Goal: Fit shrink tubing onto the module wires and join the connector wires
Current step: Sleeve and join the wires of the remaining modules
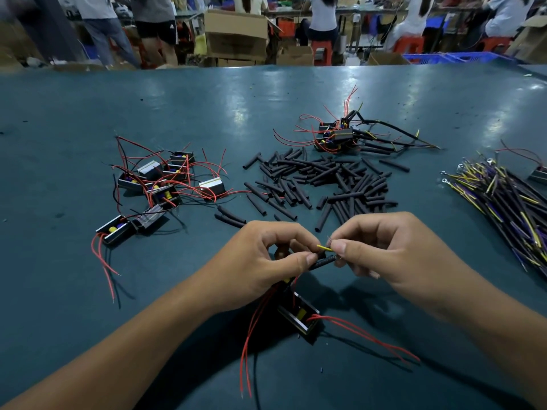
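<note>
Teal desk (88, 113) filling most of the frame, glossy, catching overhead light in pale patches at upper centre. Its far edge running across the top of the frame; beyond it, cardboard boxes (235, 34), red stools (321, 51), blue crates (450, 58) and several people standing or sitting, blurred.

Bare surface lying along the far strip, the left margin and the lower right corner. Near edge out of view.

Left of centre: a cluster of small black modules (165, 182) trailing red and black wires. Centre: a loose heap of black tubing pieces (322, 184). Upper centre-right: a pile of finished modules (334, 137) with sleeved leads. Right edge: a bundle of connector wires (503, 199), black, yellow and purple.

Lower centre: both hands meeting above the desk. Left hand (266, 258), grip pinching a black tube (324, 260) between thumb and fingertips. Right hand (393, 250), grip pinching a thin yellow wire (324, 247) just above that tube. Below the hands, one module (299, 318) sitting near the bottom centre, its red wires (367, 335) spreading left and right across the desk; whether it is resting on the surface or hanging, cannot tell.
</note>
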Action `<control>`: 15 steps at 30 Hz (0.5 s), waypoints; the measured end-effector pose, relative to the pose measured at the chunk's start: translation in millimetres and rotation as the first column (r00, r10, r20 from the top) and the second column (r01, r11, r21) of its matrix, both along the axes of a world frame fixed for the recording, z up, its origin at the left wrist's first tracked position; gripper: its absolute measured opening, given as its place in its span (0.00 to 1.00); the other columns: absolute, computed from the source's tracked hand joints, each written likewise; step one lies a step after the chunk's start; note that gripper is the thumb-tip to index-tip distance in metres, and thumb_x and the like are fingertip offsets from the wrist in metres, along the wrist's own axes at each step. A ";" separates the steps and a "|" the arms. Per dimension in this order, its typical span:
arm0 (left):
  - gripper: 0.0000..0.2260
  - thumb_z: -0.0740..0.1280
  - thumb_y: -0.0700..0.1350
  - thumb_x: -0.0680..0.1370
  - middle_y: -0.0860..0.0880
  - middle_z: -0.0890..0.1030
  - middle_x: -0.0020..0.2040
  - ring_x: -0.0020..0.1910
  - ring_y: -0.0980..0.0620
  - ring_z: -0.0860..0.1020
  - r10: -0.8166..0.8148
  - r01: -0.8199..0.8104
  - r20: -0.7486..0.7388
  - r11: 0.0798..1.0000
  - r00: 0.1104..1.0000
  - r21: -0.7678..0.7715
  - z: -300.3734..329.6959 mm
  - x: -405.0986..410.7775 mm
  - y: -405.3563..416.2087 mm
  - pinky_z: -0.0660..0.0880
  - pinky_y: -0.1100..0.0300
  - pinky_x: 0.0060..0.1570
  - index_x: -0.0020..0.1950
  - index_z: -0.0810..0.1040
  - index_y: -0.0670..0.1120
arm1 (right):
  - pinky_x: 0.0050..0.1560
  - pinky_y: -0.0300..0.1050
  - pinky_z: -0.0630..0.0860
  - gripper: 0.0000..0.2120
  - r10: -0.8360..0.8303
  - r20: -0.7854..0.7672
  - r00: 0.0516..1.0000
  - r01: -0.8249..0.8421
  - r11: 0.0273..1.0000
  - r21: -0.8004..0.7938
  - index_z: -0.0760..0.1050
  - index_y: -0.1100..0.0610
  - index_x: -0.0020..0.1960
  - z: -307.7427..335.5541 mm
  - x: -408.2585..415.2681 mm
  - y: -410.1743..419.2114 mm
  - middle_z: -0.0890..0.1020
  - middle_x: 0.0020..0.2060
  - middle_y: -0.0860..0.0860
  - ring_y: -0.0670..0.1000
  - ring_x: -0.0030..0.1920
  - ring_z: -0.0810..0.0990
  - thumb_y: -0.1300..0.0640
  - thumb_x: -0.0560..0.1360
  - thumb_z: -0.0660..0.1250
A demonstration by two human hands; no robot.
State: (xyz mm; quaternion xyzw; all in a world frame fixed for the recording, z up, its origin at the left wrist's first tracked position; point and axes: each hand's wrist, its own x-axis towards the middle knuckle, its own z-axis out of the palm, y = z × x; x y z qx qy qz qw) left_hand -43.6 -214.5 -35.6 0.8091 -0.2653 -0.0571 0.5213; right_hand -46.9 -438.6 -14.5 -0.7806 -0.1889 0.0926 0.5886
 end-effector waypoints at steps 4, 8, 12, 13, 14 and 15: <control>0.02 0.72 0.46 0.78 0.53 0.81 0.39 0.39 0.58 0.77 -0.026 0.026 0.020 1.000 0.999 0.010 -0.7 0.2 0.2 0.72 0.65 0.44 0.49 0.84 0.51 | 0.28 0.37 0.66 0.07 0.014 -0.106 0.994 -0.011 1.000 0.027 0.82 0.54 0.40 -3.3 1.4 0.4 0.81 0.31 0.50 0.46 0.30 0.73 0.61 0.77 0.70; 0.04 0.70 0.47 0.77 0.54 0.83 0.41 0.43 0.55 0.79 0.006 -0.009 0.061 0.998 0.998 0.058 1.9 -1.1 0.6 0.72 0.65 0.46 0.49 0.85 0.52 | 0.29 0.33 0.67 0.08 0.038 -0.102 0.994 -0.033 0.998 0.047 0.80 0.52 0.38 -1.6 -0.9 2.2 0.80 0.30 0.50 0.44 0.30 0.73 0.60 0.75 0.72; 0.05 0.68 0.46 0.78 0.51 0.84 0.42 0.42 0.52 0.81 0.110 -0.107 0.090 0.994 0.990 -0.038 10.1 -1.6 -6.9 0.76 0.58 0.42 0.49 0.84 0.50 | 0.34 0.35 0.71 0.04 0.024 0.119 0.993 -0.010 0.993 -0.114 0.79 0.51 0.39 -0.7 -2.5 2.7 0.81 0.32 0.49 0.43 0.32 0.75 0.53 0.71 0.70; 0.05 0.69 0.49 0.78 0.51 0.84 0.41 0.41 0.53 0.81 0.113 -0.110 0.124 0.994 0.986 -0.026 12.7 -3.0 -10.4 0.75 0.62 0.41 0.48 0.84 0.49 | 0.33 0.33 0.70 0.04 0.030 0.167 0.985 -0.006 0.989 -0.145 0.79 0.50 0.39 -1.1 -3.1 3.2 0.80 0.31 0.46 0.41 0.31 0.74 0.53 0.72 0.71; 0.06 0.70 0.51 0.78 0.53 0.83 0.41 0.40 0.54 0.80 0.110 -0.112 0.171 0.994 0.979 0.003 15.4 -5.3 -13.6 0.73 0.66 0.41 0.47 0.83 0.49 | 0.32 0.31 0.68 0.06 0.039 0.213 0.976 -0.003 0.986 -0.168 0.78 0.49 0.38 -1.5 -4.3 3.2 0.79 0.30 0.43 0.40 0.29 0.73 0.55 0.73 0.72; 0.07 0.70 0.52 0.77 0.55 0.82 0.40 0.40 0.55 0.79 0.108 -0.119 0.223 0.992 0.969 0.038 17.6 -7.6 -16.0 0.72 0.68 0.40 0.47 0.83 0.49 | 0.31 0.28 0.66 0.07 0.045 0.258 0.965 0.005 0.982 -0.189 0.78 0.48 0.38 -1.8 -5.2 3.5 0.78 0.29 0.41 0.39 0.28 0.73 0.57 0.73 0.72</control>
